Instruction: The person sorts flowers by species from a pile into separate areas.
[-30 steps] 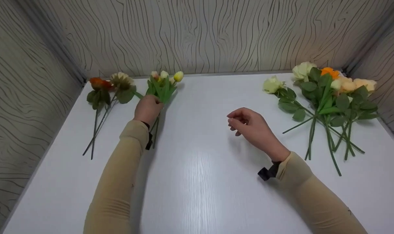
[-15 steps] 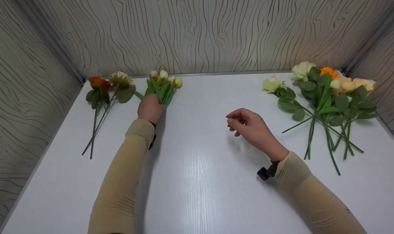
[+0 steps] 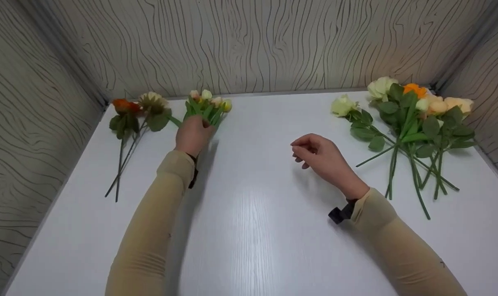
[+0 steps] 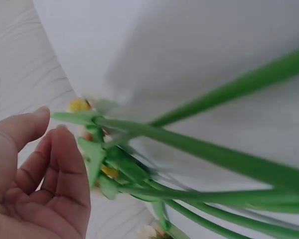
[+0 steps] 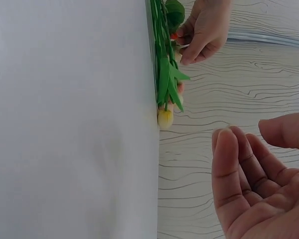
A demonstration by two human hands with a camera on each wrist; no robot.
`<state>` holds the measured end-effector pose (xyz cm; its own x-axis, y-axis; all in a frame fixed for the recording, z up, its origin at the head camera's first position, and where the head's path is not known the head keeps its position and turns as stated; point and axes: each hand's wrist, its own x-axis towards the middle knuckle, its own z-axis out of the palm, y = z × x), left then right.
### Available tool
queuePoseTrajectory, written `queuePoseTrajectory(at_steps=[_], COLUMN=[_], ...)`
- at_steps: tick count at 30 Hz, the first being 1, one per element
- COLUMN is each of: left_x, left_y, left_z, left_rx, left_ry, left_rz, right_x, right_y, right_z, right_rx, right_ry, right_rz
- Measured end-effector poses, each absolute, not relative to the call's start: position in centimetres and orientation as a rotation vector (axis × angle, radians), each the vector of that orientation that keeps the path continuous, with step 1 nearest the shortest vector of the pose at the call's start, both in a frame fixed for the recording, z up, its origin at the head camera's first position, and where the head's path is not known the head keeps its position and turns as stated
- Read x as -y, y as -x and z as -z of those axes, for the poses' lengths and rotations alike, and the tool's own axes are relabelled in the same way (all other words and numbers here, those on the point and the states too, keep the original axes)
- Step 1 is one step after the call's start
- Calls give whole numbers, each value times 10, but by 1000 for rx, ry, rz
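Over the bunch of tulips [image 3: 211,110] at the back left, my left hand [image 3: 193,133] covers part of the stems. In the left wrist view, its thumb and fingers stand apart with nothing between them, and a green leaf [image 4: 72,117] ends right by the thumb tip. The tulips have yellow, white and pale pink heads; one yellow tulip [image 5: 165,118] lies lowest in the right wrist view. My right hand [image 3: 320,158] hovers over the table's middle right, fingers loosely bent and holding nothing.
Left of the tulips lie a red-orange flower [image 3: 126,106] and a cream flower [image 3: 153,102] with crossed stems. At the back right, a pile of cream, orange and peach flowers [image 3: 438,107] spreads over the white table [image 3: 249,230]. A patterned wall [image 3: 249,45] stands behind.
The yellow tulip has come down onto the bunch, and my left hand has let go of it and shifted slightly right and up. The right hand has barely moved.
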<state>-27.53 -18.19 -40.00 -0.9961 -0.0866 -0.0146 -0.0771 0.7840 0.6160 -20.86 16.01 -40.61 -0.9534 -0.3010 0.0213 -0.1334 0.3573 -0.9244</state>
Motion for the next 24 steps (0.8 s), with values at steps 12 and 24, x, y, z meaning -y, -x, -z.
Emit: queuePoseTrajectory(at_steps=[12,24], left_x=[109,13], left_y=[244,174], left_z=[394,396], left_rx=[2897,2744], left_ry=[353,997], left_rz=[944,739], right_x=[-238,-352], right_y=[224,246], right_z=[407,404], right_rx=[-2674,-2810], right_ry=[189,-175], right_rz=[1403,1129])
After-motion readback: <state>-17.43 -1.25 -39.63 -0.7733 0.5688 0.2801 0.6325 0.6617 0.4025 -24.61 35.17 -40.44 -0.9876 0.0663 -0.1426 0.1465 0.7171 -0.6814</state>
